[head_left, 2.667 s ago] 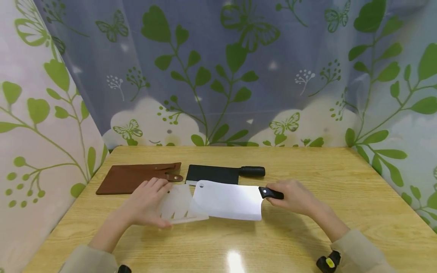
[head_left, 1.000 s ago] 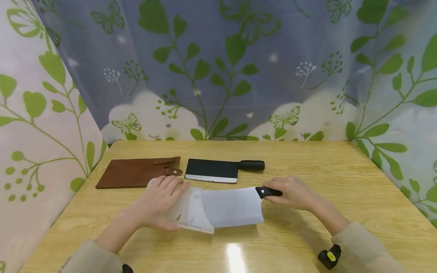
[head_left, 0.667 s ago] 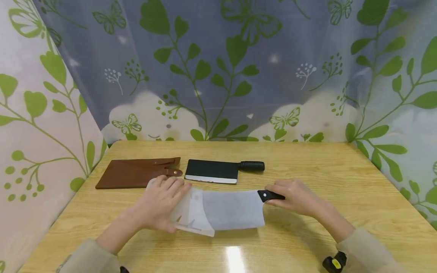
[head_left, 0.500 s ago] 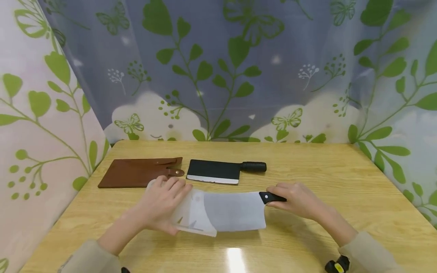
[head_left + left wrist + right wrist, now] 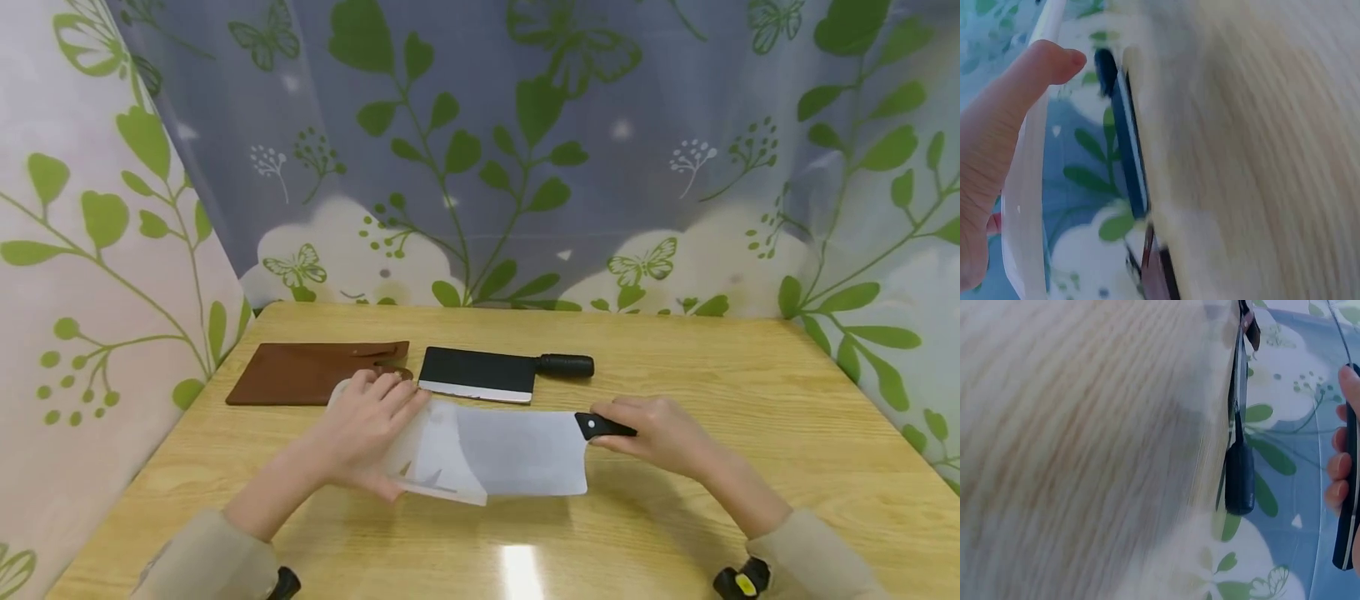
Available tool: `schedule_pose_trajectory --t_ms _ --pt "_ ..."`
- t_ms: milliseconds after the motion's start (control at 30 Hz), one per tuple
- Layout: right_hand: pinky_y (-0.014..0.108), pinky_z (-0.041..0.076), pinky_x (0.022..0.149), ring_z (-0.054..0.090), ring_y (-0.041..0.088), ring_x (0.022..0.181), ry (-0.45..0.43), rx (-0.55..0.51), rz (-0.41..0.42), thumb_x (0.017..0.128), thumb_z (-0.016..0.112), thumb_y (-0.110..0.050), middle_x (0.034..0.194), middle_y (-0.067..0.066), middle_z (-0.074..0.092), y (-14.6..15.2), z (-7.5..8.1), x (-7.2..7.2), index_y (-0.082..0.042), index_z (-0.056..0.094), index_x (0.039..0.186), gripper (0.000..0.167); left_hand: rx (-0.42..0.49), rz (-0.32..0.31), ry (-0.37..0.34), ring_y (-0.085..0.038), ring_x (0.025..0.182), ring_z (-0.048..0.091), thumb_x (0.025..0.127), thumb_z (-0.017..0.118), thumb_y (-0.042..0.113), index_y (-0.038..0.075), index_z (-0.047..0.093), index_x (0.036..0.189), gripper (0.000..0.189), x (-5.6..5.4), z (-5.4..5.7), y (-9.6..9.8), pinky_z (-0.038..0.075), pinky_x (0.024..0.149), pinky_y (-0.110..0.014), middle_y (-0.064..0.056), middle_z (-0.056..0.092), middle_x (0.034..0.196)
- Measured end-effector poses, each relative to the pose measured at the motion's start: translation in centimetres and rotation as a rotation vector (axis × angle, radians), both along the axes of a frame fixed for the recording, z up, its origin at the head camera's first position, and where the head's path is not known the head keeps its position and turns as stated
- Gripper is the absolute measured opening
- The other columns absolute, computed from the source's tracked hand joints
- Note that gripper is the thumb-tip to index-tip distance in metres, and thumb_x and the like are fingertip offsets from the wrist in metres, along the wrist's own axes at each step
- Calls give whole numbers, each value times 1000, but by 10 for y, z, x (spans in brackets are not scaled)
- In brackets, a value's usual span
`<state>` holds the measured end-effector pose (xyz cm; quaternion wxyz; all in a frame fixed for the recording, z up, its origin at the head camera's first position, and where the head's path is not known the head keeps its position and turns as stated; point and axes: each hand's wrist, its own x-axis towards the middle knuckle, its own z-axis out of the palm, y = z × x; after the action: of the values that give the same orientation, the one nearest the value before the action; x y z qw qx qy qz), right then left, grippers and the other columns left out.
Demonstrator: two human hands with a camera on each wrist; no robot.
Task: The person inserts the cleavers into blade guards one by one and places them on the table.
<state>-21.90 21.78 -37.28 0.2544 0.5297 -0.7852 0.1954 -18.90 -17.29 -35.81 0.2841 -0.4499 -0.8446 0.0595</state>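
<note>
My left hand (image 5: 367,433) grips a translucent white blade sheath (image 5: 438,446), thumb on its near edge and fingers over the top. The front part of a wide silver cleaver (image 5: 532,454) shows through the sheath's plastic; the rest of the blade is bare. My right hand (image 5: 660,433) holds the cleaver's black riveted handle (image 5: 603,427), its fingers wrapped round it in the right wrist view. Both things are held above the table. In the left wrist view the thumb (image 5: 1041,65) lies along the sheath's edge (image 5: 1025,206).
Behind the hands, a black cleaver (image 5: 476,371) lies on the wooden table (image 5: 675,358), handle to the right. Left of it lies a brown leather sheath (image 5: 300,375) with a snap strap, partly behind the left hand. A patterned curtain (image 5: 480,150) closes off the back and sides.
Compared with the oldest frame, the silver cleaver's blade is deeper in the translucent sheath, and the left hand has moved right. Over the last second the two have stayed about the same.
</note>
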Motion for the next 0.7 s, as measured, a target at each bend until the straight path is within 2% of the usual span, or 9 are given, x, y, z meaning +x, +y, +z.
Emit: schedule_pose_trajectory --t_ms 133,233,433,700 --pt "14 40 46 51 3 56 31 21 -8 89 59 -36 76 1 62 -3 1 -2 -2 68 99 36 -24 -2 -5 -30 95 47 43 63 72 4 52 119 102 0 1 5 38 72 -46 -11 52 106" --pt "14 40 46 51 3 56 20 23 -21 88 61 -35 76 1 63 -5 0 0 -3 68 98 35 -24 12 -5 -29 94 47 43 63 72 4 53 119 102 1 0 6 38 71 -46 -10 52 106" --pt "16 43 48 59 8 60 -9 33 -55 84 68 -31 80 4 66 -19 0 4 -2 68 99 32 -6 17 -47 -27 94 46 47 62 72 3 52 122 102 1 -1 17 36 72 -43 -9 52 109" --pt "14 39 47 55 5 59 -43 66 -115 79 72 -28 78 2 66 -41 1 8 -5 68 97 30 -22 42 -34 -26 93 46 47 61 73 4 51 123 104 3 -2 32 37 73 -44 -8 52 110"
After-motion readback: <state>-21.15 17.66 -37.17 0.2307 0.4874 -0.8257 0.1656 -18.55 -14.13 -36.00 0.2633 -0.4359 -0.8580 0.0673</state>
